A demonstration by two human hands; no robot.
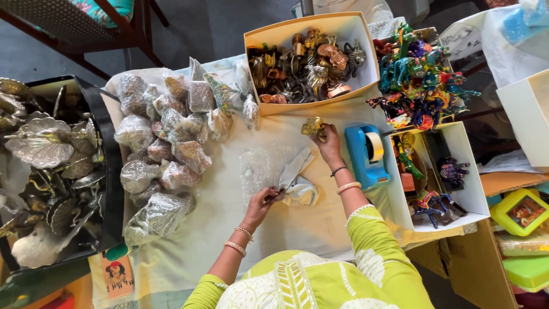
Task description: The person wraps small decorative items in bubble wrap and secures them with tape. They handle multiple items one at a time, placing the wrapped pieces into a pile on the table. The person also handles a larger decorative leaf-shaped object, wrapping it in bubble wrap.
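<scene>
Brass figurine (313, 127) pinched in right hand (330, 144), up by the open box of metal pieces (349, 26) | bubble wrap sheet (264, 169) lies nearer the body, left hand (260, 206) gripping its edge | tape dispenser (367, 154) just right, on worktop (217, 200)

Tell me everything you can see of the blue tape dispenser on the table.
The blue tape dispenser looks like glossy plastic, with a pale tape roll set in its top. It stands upright on the cloth-covered table, between the right hand and an open white box of painted figurines. The right forearm passes close beside it; whether they touch is unclear.
</scene>
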